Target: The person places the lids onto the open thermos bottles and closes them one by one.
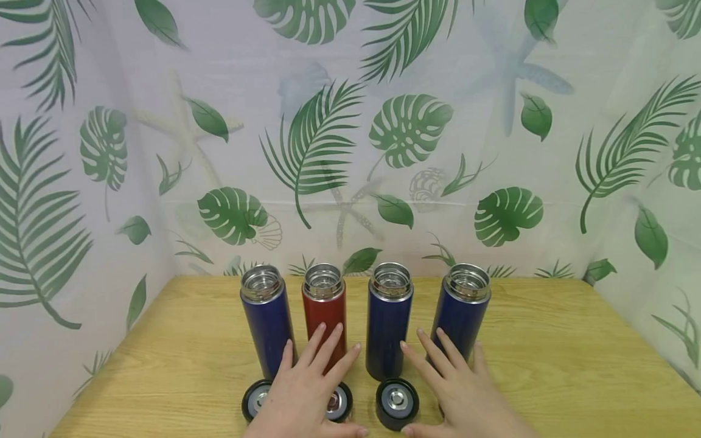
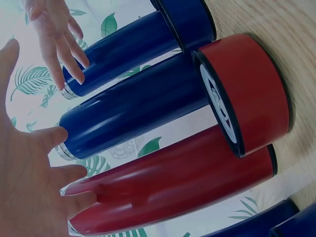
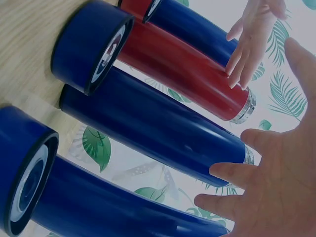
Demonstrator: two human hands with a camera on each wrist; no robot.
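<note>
Uncapped steel-mouthed flasks stand upright in a row: a left blue flask (image 1: 268, 334), a red flask (image 1: 324, 307), a middle blue flask (image 1: 387, 334) and a right blue flask (image 1: 461, 310). Before them lie their lids, grey-and-metal faces up: a left lid (image 1: 255, 398), a red lid (image 2: 252, 94), and blue lids (image 1: 397, 403) (image 3: 27, 168). My left hand (image 1: 309, 392), fingers spread, hovers over the left lids, in front of the red flask. Likewise spread, my right hand (image 1: 465, 389) is before the right flask and partly hides the lid there. Neither hand holds anything.
The flasks stand near the back of a wooden table (image 1: 547, 353). White cloth (image 1: 350, 152) printed with green leaves and starfish hangs behind and along both sides. Bare wood shows left and right of the row.
</note>
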